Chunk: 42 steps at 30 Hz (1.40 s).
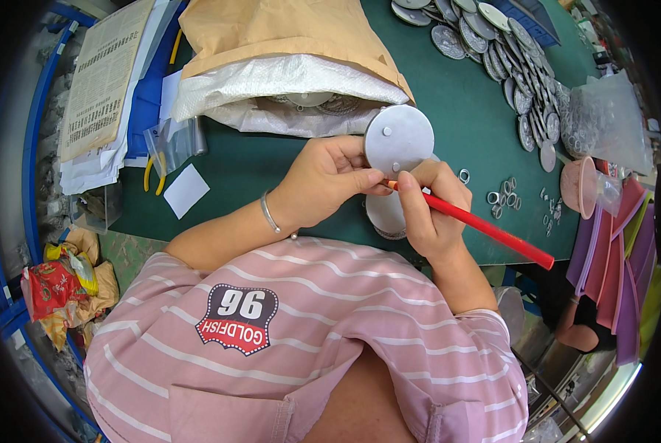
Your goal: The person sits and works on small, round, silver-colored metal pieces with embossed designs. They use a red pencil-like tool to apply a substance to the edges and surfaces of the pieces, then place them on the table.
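Observation:
My left hand (329, 179) grips a round grey metal disc (411, 133) by its lower left edge, thumb in front. Two small raised studs stand out on the face of the disc. In my right hand (438, 205) is a red pencil (493, 232), held near its sharpened end. The tip of the pencil is close to my left thumb, at the disc's lower edge; whether it touches cannot be made out. A second grey disc (386, 218) lies on the table below my hands, partly hidden by them.
Ahead lies an open brown sack (293, 37) with white lining and metal pieces inside. Many discs (518, 70) are heaped at the far right of the green table (456, 96). Small rings (504, 198) and a pink container (579, 186) sit right; papers (109, 81) and yellow-handled pliers (154, 176) left.

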Motion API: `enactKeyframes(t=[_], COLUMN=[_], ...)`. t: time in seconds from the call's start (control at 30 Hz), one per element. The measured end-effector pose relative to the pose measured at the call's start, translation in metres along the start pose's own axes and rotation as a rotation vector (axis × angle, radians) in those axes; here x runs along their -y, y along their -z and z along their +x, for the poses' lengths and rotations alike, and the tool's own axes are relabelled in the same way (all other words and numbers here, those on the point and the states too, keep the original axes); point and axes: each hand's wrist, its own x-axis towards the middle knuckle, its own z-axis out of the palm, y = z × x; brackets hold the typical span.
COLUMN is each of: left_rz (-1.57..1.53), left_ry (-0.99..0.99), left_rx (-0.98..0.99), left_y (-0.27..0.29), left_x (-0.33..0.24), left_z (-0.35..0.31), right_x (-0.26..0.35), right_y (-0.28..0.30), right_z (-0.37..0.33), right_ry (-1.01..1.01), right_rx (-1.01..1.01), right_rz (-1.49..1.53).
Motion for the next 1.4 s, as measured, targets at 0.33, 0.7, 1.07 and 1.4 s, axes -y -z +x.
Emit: enactKeyframes(t=[0.33, 0.7, 1.07, 1.4], left_rz=[-0.037, 0.751, -0.396, 0.097], left_ry=[0.031, -0.29, -0.51, -0.127], left_rx=[-0.034, -0.404, -0.66, -0.296], left_y=[-0.006, 0.04, 0.071, 0.009], left_x=[-0.011, -0.012, -0.026, -0.013], left_z=[-0.001, -0.006, 0.053, 0.016], right_x=[-0.014, -0.028, -0.177, -0.182], right_y=[-0.001, 0.022, 0.202, 0.223], right_z=[0.008, 0.003, 0.009, 0.033], right_ry=[-0.038, -0.474, -0.363, -0.181], right_rx=[-0.301, 0.039, -0.47, -0.495], right_rz=[0.103, 0.335, -0.877, -0.948])
